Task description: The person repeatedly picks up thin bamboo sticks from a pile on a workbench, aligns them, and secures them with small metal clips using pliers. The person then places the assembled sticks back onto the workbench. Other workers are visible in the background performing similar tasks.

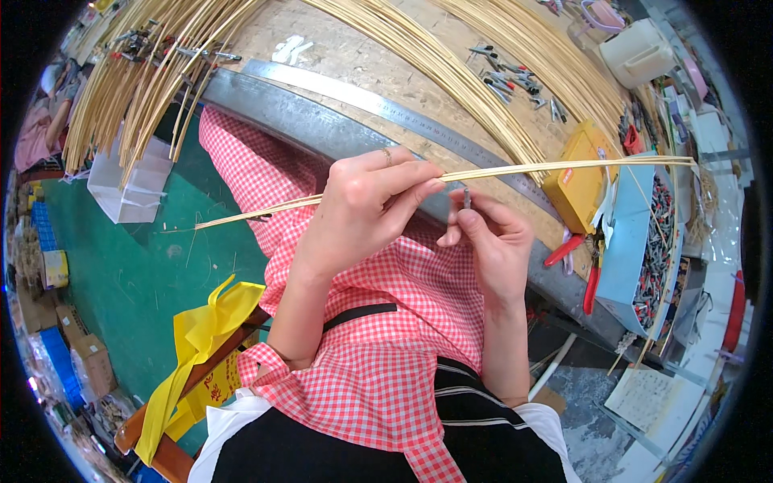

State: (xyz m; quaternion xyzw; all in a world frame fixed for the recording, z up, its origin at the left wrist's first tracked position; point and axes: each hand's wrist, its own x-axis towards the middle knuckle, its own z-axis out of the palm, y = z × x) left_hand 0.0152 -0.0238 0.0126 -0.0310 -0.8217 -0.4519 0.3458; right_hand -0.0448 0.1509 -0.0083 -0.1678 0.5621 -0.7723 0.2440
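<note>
My left hand [366,201] is closed on a thin bundle of pale cane strips [523,168], pinching it between thumb and fingers. The bundle lies nearly level across my lap, its left end tapering over the green floor and its right end reaching past the yellow box. Just below the bundle, my right hand [495,241] pinches a small grey piece [467,198] upright between thumb and fingers, apart from the strips. Its exact kind is too small to tell. A long steel ruler [362,98] lies on the workbench [322,48] beyond my hands.
Long cane strips [451,80] and several small clamps [507,79] lie on the bench. At right stand a yellow box [576,181], red-handled pliers [593,278] and a blue box [632,266] full of clips. A white bin [129,185] stands at left; yellow cloth [193,338] hangs nearby.
</note>
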